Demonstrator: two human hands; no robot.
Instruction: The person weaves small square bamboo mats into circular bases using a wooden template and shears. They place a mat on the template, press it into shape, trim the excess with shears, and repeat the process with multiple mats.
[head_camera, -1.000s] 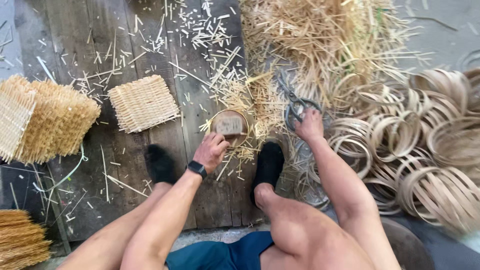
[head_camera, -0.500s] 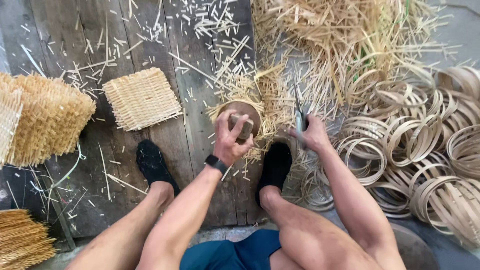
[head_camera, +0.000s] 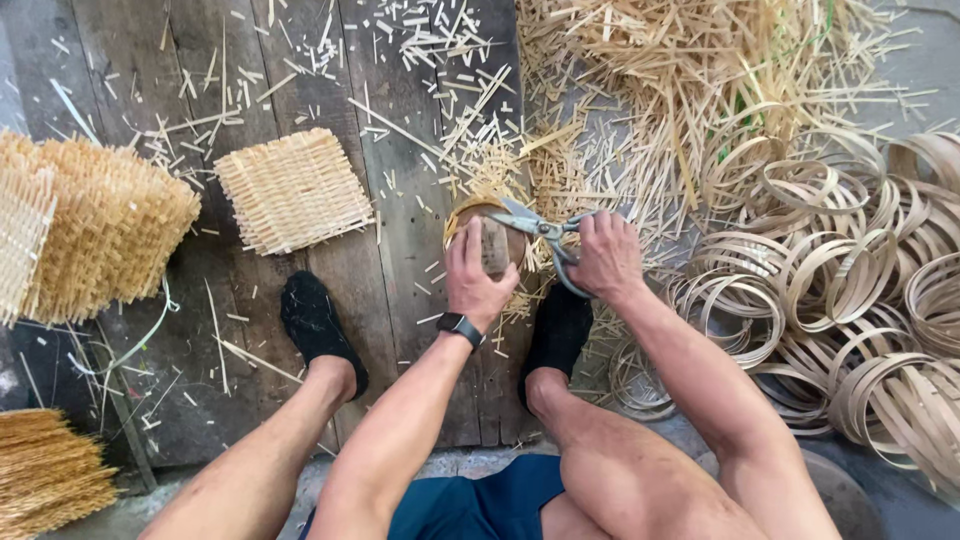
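Bamboo hoop (head_camera: 470, 212) gripped by left hand (head_camera: 480, 270), right hand (head_camera: 605, 255) fingers closed around open scissors (head_camera: 545, 232)

The woven square mat (head_camera: 295, 190) is pale straw yellow in a fine basket-weave pattern, and the stacked mats (head_camera: 95, 225) are a deeper golden tone. The floor planks (head_camera: 150, 60) are weathered dark grey-brown (flecked with light straw bits). The scissors (head_camera: 545, 235) are silvery grey, the socks (head_camera: 320, 325) black, the shorts (head_camera: 470, 505) navy, the coiled strips (head_camera: 850, 280) tan.
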